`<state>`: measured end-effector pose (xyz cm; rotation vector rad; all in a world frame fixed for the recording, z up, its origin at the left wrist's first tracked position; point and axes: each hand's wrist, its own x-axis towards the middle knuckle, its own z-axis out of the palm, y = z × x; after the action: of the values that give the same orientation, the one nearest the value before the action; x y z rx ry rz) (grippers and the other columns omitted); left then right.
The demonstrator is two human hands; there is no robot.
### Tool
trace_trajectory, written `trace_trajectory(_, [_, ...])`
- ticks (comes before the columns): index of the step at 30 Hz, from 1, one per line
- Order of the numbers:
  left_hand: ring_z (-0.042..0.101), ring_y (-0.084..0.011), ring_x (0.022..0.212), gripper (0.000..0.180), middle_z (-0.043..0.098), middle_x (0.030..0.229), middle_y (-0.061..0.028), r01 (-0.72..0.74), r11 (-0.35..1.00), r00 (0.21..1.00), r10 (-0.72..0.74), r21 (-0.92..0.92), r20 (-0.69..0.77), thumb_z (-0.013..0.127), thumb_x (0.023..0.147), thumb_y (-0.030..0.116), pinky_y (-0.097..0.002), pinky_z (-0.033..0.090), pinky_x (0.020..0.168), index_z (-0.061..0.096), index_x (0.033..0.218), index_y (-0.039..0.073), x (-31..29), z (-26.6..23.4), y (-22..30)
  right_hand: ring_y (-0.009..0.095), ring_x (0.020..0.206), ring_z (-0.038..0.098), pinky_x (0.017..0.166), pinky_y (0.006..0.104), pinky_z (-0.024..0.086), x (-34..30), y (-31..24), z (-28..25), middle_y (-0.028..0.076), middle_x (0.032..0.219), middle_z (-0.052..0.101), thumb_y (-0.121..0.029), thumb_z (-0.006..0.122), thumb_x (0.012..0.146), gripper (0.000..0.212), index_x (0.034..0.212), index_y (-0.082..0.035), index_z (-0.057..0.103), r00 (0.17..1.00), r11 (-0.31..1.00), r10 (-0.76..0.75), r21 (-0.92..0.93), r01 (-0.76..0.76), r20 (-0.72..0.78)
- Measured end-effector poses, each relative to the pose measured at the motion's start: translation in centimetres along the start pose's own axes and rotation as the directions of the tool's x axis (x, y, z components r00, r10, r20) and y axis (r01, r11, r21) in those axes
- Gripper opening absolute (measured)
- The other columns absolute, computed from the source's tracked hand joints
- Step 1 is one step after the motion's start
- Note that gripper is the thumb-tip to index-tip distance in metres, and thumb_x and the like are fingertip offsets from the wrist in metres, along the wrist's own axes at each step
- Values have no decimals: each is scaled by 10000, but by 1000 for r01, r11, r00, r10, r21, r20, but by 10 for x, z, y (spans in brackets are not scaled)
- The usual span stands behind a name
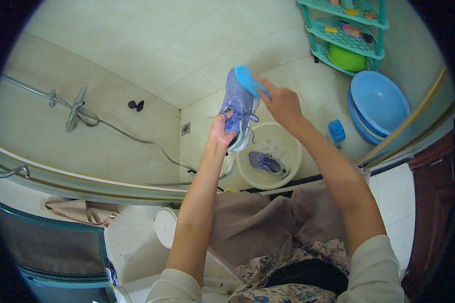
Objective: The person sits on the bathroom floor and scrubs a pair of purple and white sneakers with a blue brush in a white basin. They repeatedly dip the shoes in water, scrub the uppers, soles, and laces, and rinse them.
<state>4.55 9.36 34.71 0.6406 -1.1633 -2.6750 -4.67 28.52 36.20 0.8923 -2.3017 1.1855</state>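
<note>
My left hand (222, 132) grips a purple lace-up sneaker (237, 98) at its opening, toe pointing away from me, with the laces hanging loose. In my right hand (283, 104) is a blue scrubbing brush (246, 80), its head against the toe of the sneaker. Below, a pale round basin (294, 164) stands on the tiled floor with cloudy, sudsy water in it. A second purple sneaker (266, 162) lies in that basin. The brush's bristles are hidden from this angle.
A teal corner rack (346, 38) holds small items and a green bowl (347, 58). Stacked blue basins (380, 102) lean at the right, near a blue bottle (336, 131). At the left, a tap (76, 109) and shower hose (136, 139) run along the wall. A curved rail (111, 191) bounds the shower area.
</note>
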Motion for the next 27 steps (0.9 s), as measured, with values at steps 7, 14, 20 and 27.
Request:
trace_trajectory(7, [571,-303,877,359,580,957,-152,-34,996,987,20,-84,-161,446,662,-3,-430,441,882,505,1016,-13,2,20,-15,354,594,584,556,438,477,6,12,-8,173,708,614,-327,528,839,374,1208,-281,491,983,938,185,302,-169,-24])
trace_trajectory(14, [561,-332,919,352,577,1014,-172,-73,982,997,65,-174,-49,436,672,2,-460,429,897,508,1016,-16,8,-12,9,355,573,582,555,444,472,-32,-18,12,172,645,592,-323,532,837,445,1268,-305,425,987,980,21,194,-52,159])
trace_trajectory(20, [581,-215,829,231,582,921,-76,-39,984,999,34,173,27,455,750,-19,-361,483,795,520,966,30,9,-19,-2,331,578,591,545,432,471,2,-4,-5,156,640,595,-305,514,849,433,1271,-305,418,997,983,81,162,-81,11])
trace_trajectory(27, [546,-155,794,174,547,900,-41,-135,849,985,170,511,-22,459,857,64,-302,460,692,520,1019,46,-2,13,-15,242,505,594,465,360,464,-6,-19,-2,77,562,568,-197,561,775,553,1298,-238,387,967,951,-220,-194,243,130])
